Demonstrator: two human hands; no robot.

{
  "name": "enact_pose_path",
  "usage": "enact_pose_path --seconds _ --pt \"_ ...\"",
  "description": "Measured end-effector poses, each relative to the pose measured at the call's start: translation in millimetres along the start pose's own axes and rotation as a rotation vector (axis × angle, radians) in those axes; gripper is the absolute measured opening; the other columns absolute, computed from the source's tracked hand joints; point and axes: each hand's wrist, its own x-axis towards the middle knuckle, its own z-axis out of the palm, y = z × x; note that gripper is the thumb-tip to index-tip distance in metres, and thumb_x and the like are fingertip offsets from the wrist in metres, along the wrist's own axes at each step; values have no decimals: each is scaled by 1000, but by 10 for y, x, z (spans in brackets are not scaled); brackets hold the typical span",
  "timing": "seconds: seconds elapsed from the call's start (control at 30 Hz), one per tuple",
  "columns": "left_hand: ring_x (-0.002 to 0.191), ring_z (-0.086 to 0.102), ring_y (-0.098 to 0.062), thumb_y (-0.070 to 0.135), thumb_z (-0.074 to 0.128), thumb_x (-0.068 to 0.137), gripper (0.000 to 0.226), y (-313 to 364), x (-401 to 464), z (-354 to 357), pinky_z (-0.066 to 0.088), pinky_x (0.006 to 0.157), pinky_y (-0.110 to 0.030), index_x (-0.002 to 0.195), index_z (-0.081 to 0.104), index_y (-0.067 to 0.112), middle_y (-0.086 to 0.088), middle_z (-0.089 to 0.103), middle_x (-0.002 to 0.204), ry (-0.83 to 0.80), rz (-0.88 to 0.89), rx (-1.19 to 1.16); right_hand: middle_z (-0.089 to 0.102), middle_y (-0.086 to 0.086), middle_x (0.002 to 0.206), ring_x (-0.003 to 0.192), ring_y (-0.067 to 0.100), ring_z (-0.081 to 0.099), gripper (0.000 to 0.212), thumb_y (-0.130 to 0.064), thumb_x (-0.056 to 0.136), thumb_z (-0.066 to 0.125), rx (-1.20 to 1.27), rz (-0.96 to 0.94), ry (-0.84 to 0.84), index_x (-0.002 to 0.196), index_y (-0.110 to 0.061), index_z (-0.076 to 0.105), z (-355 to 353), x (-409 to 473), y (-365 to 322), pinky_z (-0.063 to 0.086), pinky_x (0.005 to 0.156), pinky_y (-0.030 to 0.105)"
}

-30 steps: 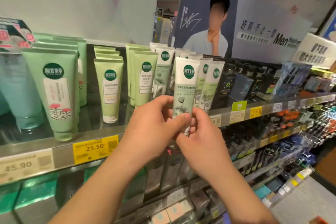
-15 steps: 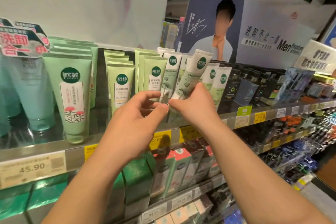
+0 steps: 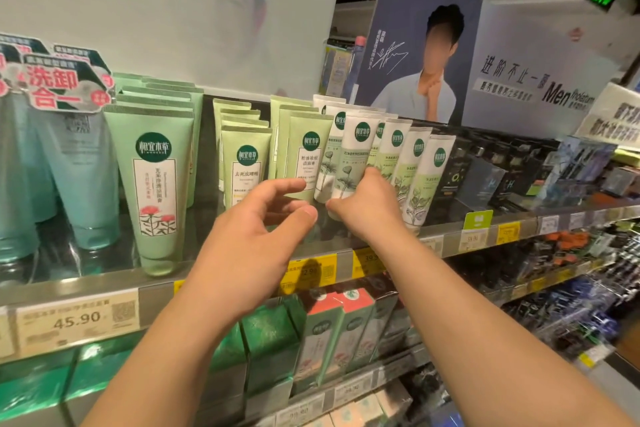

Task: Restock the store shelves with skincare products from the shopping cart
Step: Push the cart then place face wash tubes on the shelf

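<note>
White and pale green, the tube (image 3: 351, 163) we are stocking stands cap-down on the top shelf (image 3: 242, 258), at the front of a row of like tubes, with a green logo disc near its upper end and a drawn flower lower down. Our right hand (image 3: 367, 206) grips it low on the body: the thumb (image 3: 334, 207) lies across the near side by the cap and the fingers wrap round the far side, where we see only part of them. The tube leans slightly to the right, its top just beside the neighbouring white tubes (image 3: 408, 166).

Our left hand (image 3: 249, 229) hovers just to the left of the tube, holding nothing. Its fingers (image 3: 280, 185) are loosely curved and spread, the thumb tip near our right thumb; we cannot tell whether the two touch.

To the left on the same shelf stand light green tubes (image 3: 308, 156), a shorter group (image 3: 244, 163) and a large green tube with red flowers (image 3: 154, 184). Teal tubes (image 3: 79, 180) sit at the far left under a red-lettered sign (image 3: 55, 87). Dark boxes (image 3: 485, 173) fill the shelf to the right. Yellow price tags (image 3: 310, 270) line the shelf edge, and boxed products (image 3: 329, 329) stand on the shelf below.
</note>
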Motion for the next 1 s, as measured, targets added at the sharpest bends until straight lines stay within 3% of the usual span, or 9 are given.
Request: enact_pose_path --seconds 0.27,0.37,0.5,0.57,0.67,0.77,0.87,1.0 --pt "92 64 9 46 65 89 29 37 5 22 53 93 -32 118 63 47 34 67 100 -21 5 44 66 4 122 102 24 63 56 -27 82 83 -28 -24 10 127 -12 52 13 -33 -6 41 75 24" --pt "92 62 12 46 65 91 30 35 -3 27 51 87 -26 121 62 46 36 65 100 -22 25 74 66 5 120 98 21 61 59 -31 79 84 -31 -13 -2 125 -11 53 21 -21 -8 42 75 25" --pt "92 62 12 43 66 90 28 35 -12 27 50 86 -23 119 64 44 35 66 100 -23 38 60 63 7 126 116 27 61 75 -42 75 86 -28 -26 23 132 -9 50 -21 -94 -31 46 85 29" --pt "93 64 10 43 66 88 29 38 -18 44 51 90 -26 117 65 44 32 69 100 -25 49 40 57 7 133 123 25 54 77 -43 79 81 -8 -60 70 139 -10 46 -94 -221 -48 42 90 28" --pt "95 66 9 41 72 89 30 59 -43 78 52 93 -27 118 66 43 27 72 101 -52 71 -5 50 1 138 125 15 49 65 -40 89 73 80 -111 152 143 -17 46 -221 -489 -34 34 93 21" --pt "97 68 7 48 76 84 38 69 -95 137 55 90 -26 121 66 45 23 74 105 -145 109 -41 54 -9 130 118 3 51 46 -35 93 70 202 -190 247 135 -24 55 -324 -778 87 38 102 17" --pt "100 69 4 50 76 81 42 62 -164 242 57 82 -18 122 66 48 20 75 109 -274 161 -106 58 -13 127 118 -3 55 37 -32 95 69 275 -200 288 130 -29 59 -438 -1044 308 43 100 15" --pt "103 70 0 54 72 72 48 -2 -268 542 57 88 -22 120 67 47 17 75 111 -419 196 -156 63 -13 129 121 0 59 30 -33 97 67 341 -122 325 127 -36 60 -605 -1385 693 50 102 24"
